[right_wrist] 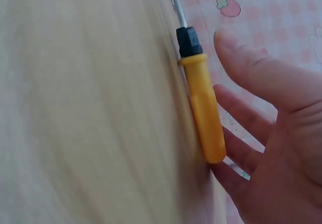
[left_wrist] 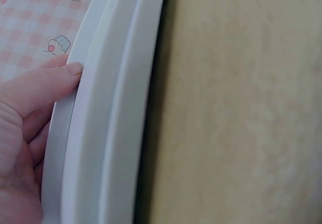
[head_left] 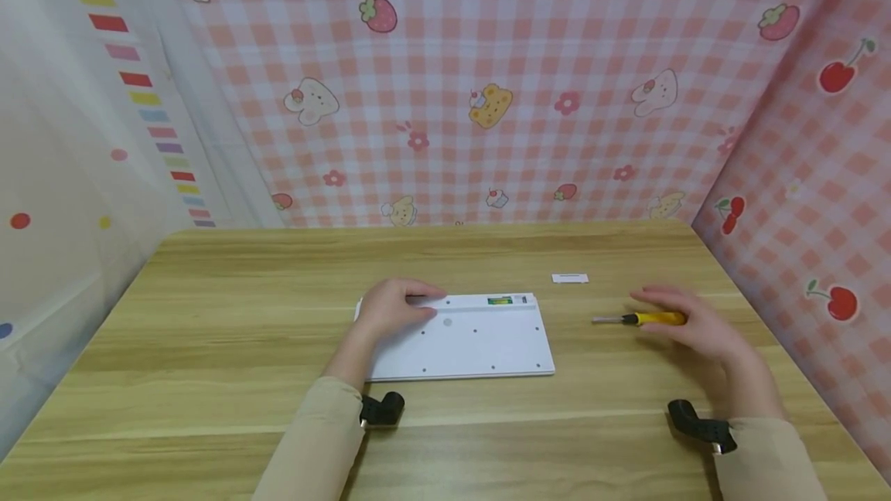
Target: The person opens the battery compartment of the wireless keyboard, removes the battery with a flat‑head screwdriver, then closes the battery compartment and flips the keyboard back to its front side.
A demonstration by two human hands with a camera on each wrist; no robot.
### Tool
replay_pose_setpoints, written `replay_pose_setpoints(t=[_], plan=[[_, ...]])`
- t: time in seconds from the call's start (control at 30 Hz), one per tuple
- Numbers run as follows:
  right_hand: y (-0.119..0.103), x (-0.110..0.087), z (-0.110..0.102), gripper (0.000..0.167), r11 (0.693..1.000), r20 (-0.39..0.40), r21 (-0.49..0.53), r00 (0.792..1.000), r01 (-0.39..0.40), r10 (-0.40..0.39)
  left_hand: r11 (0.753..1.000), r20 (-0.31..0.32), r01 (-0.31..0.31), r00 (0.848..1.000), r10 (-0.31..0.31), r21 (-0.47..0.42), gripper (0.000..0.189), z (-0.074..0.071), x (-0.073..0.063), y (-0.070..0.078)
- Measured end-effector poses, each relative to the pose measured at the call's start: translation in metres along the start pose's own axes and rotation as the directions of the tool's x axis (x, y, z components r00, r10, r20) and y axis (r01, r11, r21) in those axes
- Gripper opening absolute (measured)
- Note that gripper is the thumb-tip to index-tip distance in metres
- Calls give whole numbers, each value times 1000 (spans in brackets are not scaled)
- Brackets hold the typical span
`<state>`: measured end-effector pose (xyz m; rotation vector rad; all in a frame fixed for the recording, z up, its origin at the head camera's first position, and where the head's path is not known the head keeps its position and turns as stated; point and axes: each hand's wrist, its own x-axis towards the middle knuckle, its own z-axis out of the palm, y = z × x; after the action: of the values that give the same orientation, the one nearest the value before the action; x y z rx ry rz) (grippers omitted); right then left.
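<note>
A white keyboard [head_left: 501,350] lies underside up on the table, showing its screw holes and green-and-yellow batteries [head_left: 500,301] in an open compartment at the far right corner. My left hand [head_left: 386,309] grips its far left edge; in the left wrist view the thumb [left_wrist: 60,80] lies against the white edge, with the other fingers partly hidden behind it. To the right is a screwdriver [head_left: 661,318] with a yellow handle and black collar, shaft pointing left. Around its handle my right hand [head_left: 706,331] is spread; the right wrist view shows thumb and fingers extended beside the handle [right_wrist: 205,113], not closed round it.
A small white battery cover [head_left: 569,278] lies behind and right of the keyboard. Patterned cloth [head_left: 445,99] hangs along the back and both sides of the wooden table [head_left: 209,346]. Black wrist mounts [head_left: 383,410] sit on both sleeves.
</note>
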<state>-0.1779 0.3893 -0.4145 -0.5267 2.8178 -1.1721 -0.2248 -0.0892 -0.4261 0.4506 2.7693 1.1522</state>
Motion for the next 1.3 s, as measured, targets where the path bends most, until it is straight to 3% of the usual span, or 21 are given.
replay_pose_setpoints(t=[0.13, 0.43, 0.93, 1.2, 1.3], plan=[[6, -3, -1, 50, 999, 11, 3, 999, -44, 44, 1000, 1, 2, 1000, -2, 2, 26, 0, 0, 1], [14, -6, -1, 41, 997, -31, -76, 999, -12, 10, 1000, 0, -4, 1000, 4, -2, 25, 0, 0, 0], [15, -8, -3, 25, 978, -60, -204, 998, -37, 25, 1000, -1, 4, 1000, -4, -2, 25, 1, 0, 0], [10, -8, 0, 21, 971, -82, -227, 995, -80, 63, 1000, 0, 1, 1000, -1, 0, 26, 0, 0, -1], [5, -9, 0, 22, 978, -88, -193, 994, -85, 69, 1000, 0, -1, 1000, 1, 0, 26, 0, 0, -1]])
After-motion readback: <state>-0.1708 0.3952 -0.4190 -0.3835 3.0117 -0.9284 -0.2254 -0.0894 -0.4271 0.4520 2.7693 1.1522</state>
